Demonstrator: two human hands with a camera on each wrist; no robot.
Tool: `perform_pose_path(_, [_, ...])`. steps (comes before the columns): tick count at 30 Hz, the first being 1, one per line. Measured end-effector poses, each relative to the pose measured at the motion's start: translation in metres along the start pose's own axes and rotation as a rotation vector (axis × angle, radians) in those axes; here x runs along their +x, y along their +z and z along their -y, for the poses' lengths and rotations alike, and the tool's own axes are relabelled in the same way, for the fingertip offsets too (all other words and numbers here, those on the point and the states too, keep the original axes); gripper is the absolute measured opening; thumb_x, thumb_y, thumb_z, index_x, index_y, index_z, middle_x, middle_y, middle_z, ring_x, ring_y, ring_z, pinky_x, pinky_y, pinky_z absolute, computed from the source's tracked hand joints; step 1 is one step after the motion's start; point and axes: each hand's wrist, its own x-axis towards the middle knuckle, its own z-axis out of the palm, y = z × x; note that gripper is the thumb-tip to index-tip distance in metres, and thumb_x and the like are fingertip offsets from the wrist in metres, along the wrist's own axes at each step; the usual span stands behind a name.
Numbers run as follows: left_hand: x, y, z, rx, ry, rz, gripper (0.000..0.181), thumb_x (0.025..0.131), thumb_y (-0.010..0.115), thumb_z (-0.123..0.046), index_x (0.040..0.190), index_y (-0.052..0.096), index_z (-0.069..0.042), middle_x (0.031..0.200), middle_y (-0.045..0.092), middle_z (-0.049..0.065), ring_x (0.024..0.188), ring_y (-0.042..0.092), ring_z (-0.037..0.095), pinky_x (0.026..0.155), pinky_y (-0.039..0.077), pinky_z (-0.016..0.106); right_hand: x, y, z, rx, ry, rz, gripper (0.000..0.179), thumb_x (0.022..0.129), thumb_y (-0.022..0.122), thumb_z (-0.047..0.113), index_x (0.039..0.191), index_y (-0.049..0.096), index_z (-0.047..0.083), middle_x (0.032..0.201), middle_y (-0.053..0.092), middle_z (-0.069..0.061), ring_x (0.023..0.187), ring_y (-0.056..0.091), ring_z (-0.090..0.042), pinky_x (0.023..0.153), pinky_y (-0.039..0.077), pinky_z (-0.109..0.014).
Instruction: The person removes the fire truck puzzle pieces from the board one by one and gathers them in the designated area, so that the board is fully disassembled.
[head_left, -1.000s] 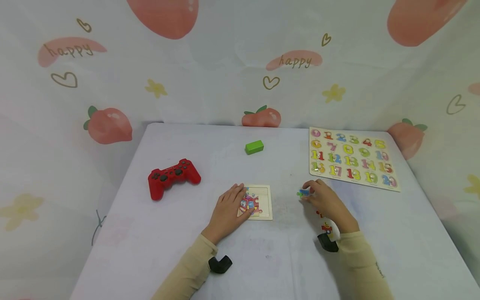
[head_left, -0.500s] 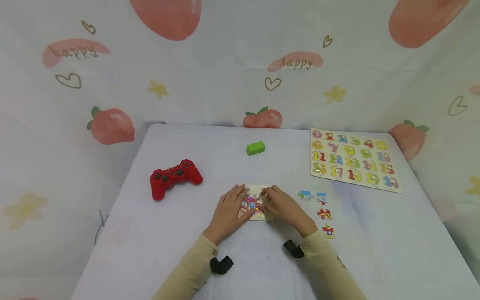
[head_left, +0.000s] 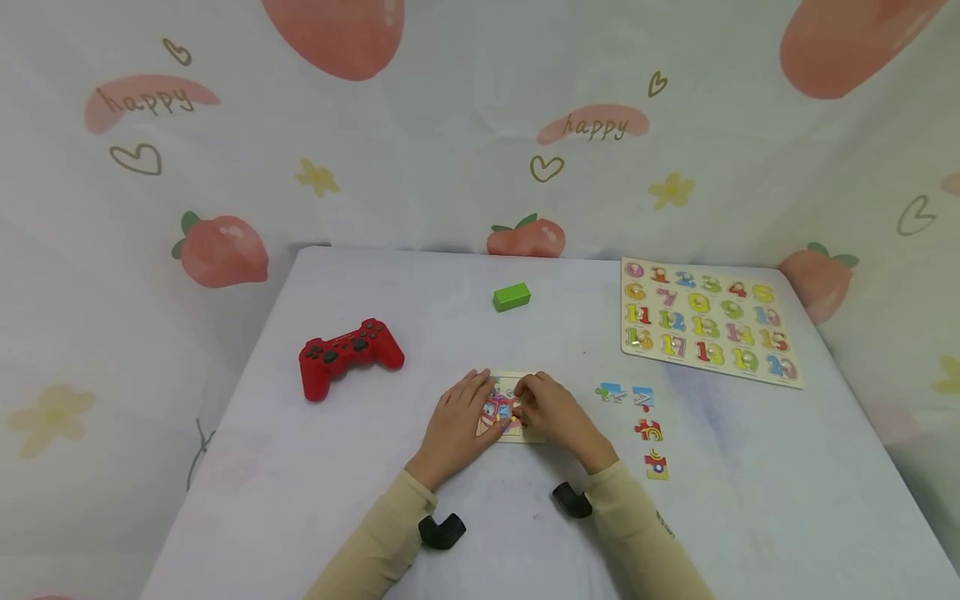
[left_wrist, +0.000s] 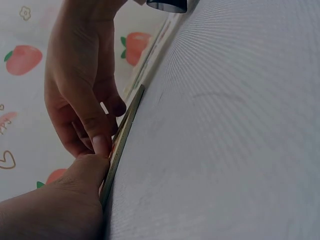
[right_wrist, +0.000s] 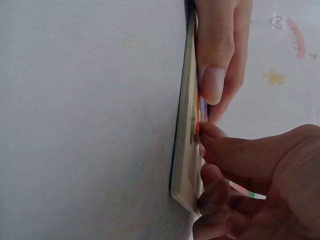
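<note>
In the head view my left hand [head_left: 452,425] rests flat over the left side of a small wooden jigsaw board [head_left: 534,433], its fingers extended. Part of a colourful picture puzzle [head_left: 491,410] shows between the hands. At the board's right half my right hand [head_left: 557,414] has curled fingers, pinching at the edge of a puzzle piece [right_wrist: 198,131], seen reddish in the right wrist view; the fingers mostly hide it. The right wrist view also shows my left thumb [right_wrist: 214,82] pressing on the picture. Right of the board lie several loose puzzle pieces [head_left: 649,429].
A red game controller [head_left: 350,357] lies at the left. Farther back is a green block [head_left: 512,297]. A wooden number board [head_left: 708,321] occupies the back right of the white-covered table [head_left: 480,533]. A patterned cloth [head_left: 420,150] hangs behind.
My right hand has let go of a blue-green puzzle piece at the right and moved left to the board, then slightly farther left. My left hand stays in place on the board.
</note>
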Motion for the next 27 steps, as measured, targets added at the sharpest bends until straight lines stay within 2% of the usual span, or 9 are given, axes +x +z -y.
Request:
perform_pose_path(7, [-0.0002,0.0016,0.0007,0.008,-0.003,0.000,0.070,0.091,0.056,-0.052,0.144,0.043,-0.009,0.151,0.038,0.004,0.143,0.028,0.021,0.112,0.029,0.043,-0.0001,0.0015,0.0008,0.009,-0.009,-0.041,0.020,0.082,0.075,0.012,0.095,0.061,0.005,0.088,0.056,-0.004,0.080,0.054,-0.016,0.075,0.049,-0.036])
perform_pose_path(12, [-0.0001,0.0026,0.0015,0.012,0.001,-0.006,0.070,0.091,0.056,-0.052,0.143,0.043,-0.009,0.151,0.038,0.004,0.143,0.028,0.020,0.112,0.029,0.043,0.0008,0.0007,0.0009,0.014,-0.007,-0.038,0.020,0.082,0.075,0.012,0.094,0.060,0.005,0.087,0.057,-0.004,0.079,0.052,-0.016,0.074,0.048,-0.034])
perform_pose_path(17, [0.0000,0.0009,0.0012,0.008,0.002,-0.001,0.069,0.091,0.057,-0.051,0.143,0.043,-0.009,0.151,0.038,0.004,0.143,0.028,0.021,0.113,0.029,0.043,0.0018,-0.0005,0.0029,0.072,-0.003,-0.020,0.018,0.084,0.073,0.009,0.093,0.057,0.005,0.085,0.062,-0.003,0.077,0.056,-0.015,0.072,0.050,-0.033])
perform_pose_path(23, [0.0004,-0.0006,0.0006,0.013,-0.007,0.019,0.069,0.091,0.056,-0.051,0.144,0.042,-0.009,0.152,0.037,0.003,0.143,0.028,0.021,0.113,0.028,0.043,0.0021,0.0000,0.0041,0.136,0.057,-0.019,0.011,0.090,0.066,0.013,0.093,0.056,0.008,0.085,0.065,-0.003,0.074,0.059,-0.012,0.070,0.051,-0.032])
perform_pose_path(27, [0.0007,-0.0007,0.0002,0.018,-0.010,0.029,0.070,0.091,0.055,-0.052,0.145,0.041,-0.009,0.152,0.037,0.004,0.143,0.028,0.021,0.113,0.028,0.043,0.0023,-0.0006,0.0036,0.189,0.107,-0.034,0.011,0.089,0.067,0.014,0.092,0.058,0.010,0.085,0.066,-0.003,0.075,0.059,-0.013,0.070,0.051,-0.032])
